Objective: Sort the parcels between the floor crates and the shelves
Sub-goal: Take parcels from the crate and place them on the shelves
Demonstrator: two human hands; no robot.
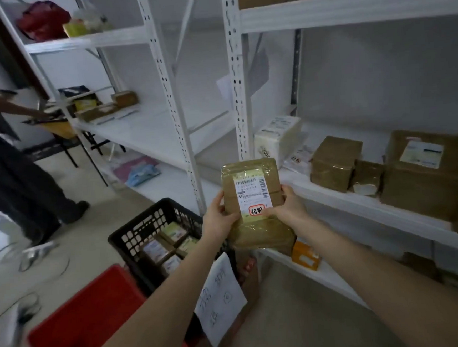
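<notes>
Tape-wrapped brown parcel (252, 188), white barcode label.

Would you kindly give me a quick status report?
Left hand and right hand both grip taped parcel. Held up before shelf. Nothing blocking.

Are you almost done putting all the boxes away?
Partly. Several brown parcels already sit on the shelf to the right. Right now the left hand and right hand hold one taped parcel, label facing up, not yet placed. The black crate on the floor still has small boxes inside, so more sorting seems left.
</notes>
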